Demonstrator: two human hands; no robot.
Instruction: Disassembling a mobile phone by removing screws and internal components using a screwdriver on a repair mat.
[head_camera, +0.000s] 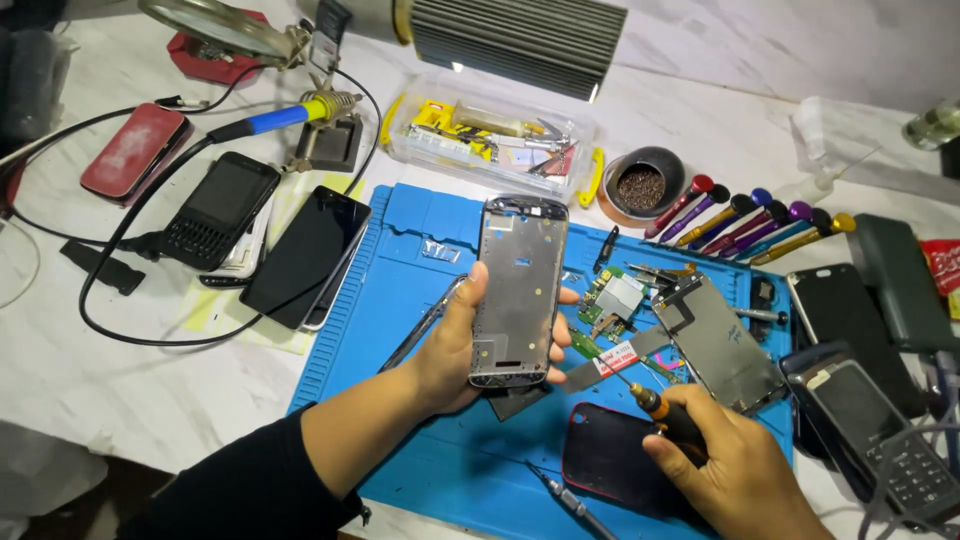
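Note:
My left hand (450, 345) holds a grey metal phone frame (518, 290) upright above the blue work mat (400, 300), thumb along its left edge and fingertips showing at its right edge. My right hand (725, 465) grips a small screwdriver (640, 395) with a black and orange handle; its tip points up-left toward the frame's lower right side. A green circuit board (612, 300) and loose small parts lie just right of the frame. A dark phone back cover with a red rim (605, 455) lies on the mat beside my right hand.
A metal phone chassis (725, 345) and two phones (880, 440) lie at the right. Several coloured screwdrivers (745, 220) fan out behind. A clear parts box (490, 140), a soldering iron (275, 120), tweezers (420, 325) and three phones (300, 255) lie to the left and back.

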